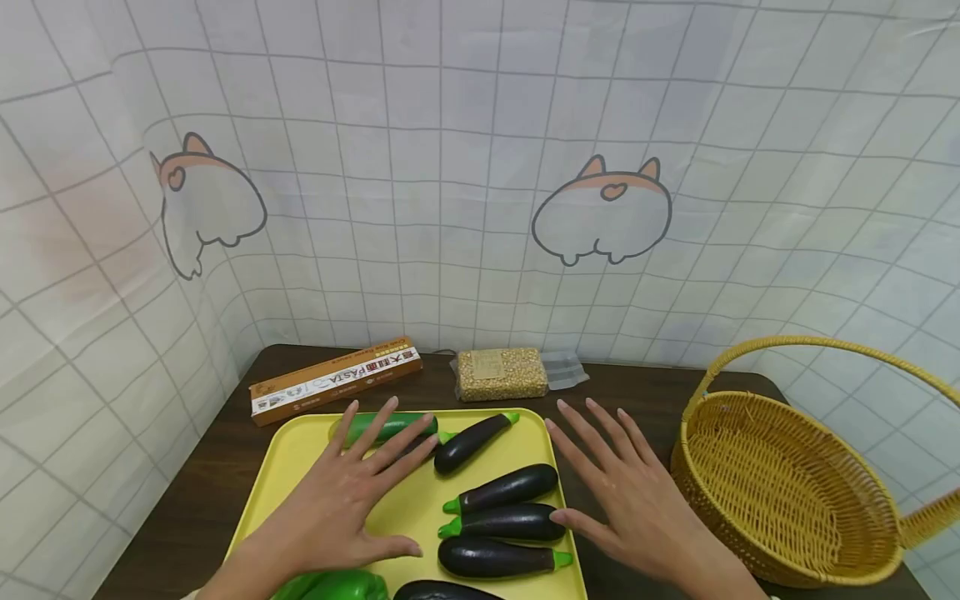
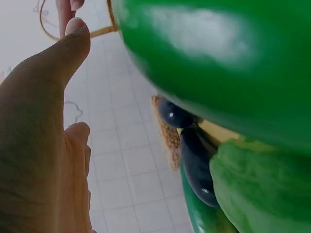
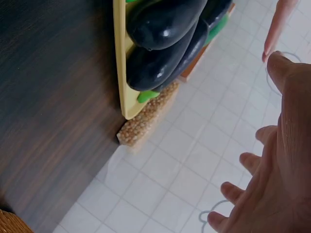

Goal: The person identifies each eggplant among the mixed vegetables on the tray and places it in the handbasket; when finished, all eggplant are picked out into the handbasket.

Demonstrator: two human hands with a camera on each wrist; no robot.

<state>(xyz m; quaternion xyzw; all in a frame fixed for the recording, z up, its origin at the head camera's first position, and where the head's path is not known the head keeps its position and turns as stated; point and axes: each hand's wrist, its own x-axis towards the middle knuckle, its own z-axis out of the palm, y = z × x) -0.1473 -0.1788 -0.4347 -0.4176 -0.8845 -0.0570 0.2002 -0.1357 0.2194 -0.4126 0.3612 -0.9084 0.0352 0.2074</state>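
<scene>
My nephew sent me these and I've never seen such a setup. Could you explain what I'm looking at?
There's no machine here, only a person's bare left hand and right hand. The wide picture comes from a camera worn on the head, looking forward and down; the two tilted ones come from cameras worn on each wrist.

On a dark table sits a yellow tray carrying several eggplants, a long green vegetable and, at the near left, a bulky green vegetable, perhaps a pepper. Behind the tray are a pasta box and a clear pack of grains; a wicker basket stands to the right.

Nothing is held: both hands are spread, fingers apart, the left over the tray, the right near its right edge.
</scene>
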